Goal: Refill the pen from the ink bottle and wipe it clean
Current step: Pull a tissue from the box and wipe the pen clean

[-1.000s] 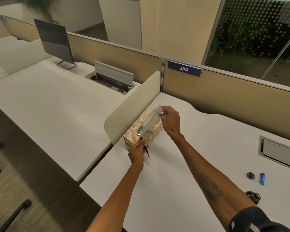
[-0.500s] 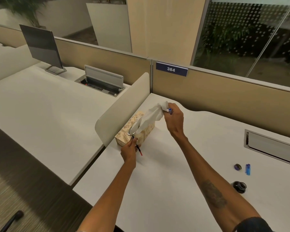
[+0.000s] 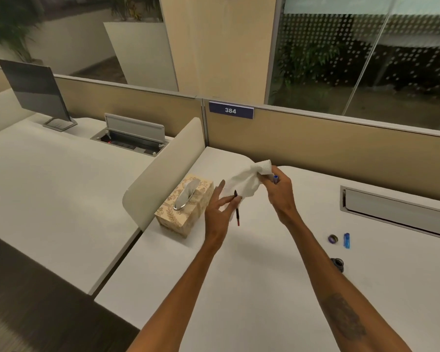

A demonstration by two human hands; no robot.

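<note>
Between left fingers (image 3: 233, 199), pen (image 3: 236, 210), tissue (image 3: 247, 182) behind

One legible marking was present: the number "384" in white on a blue plate (image 3: 231, 110), mounted on the desk partition (image 3: 315, 146).

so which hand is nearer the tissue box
Left. The left hand is just right of the tissue box, holding a pen part. The right hand is farther right, holding the tissue.
</note>
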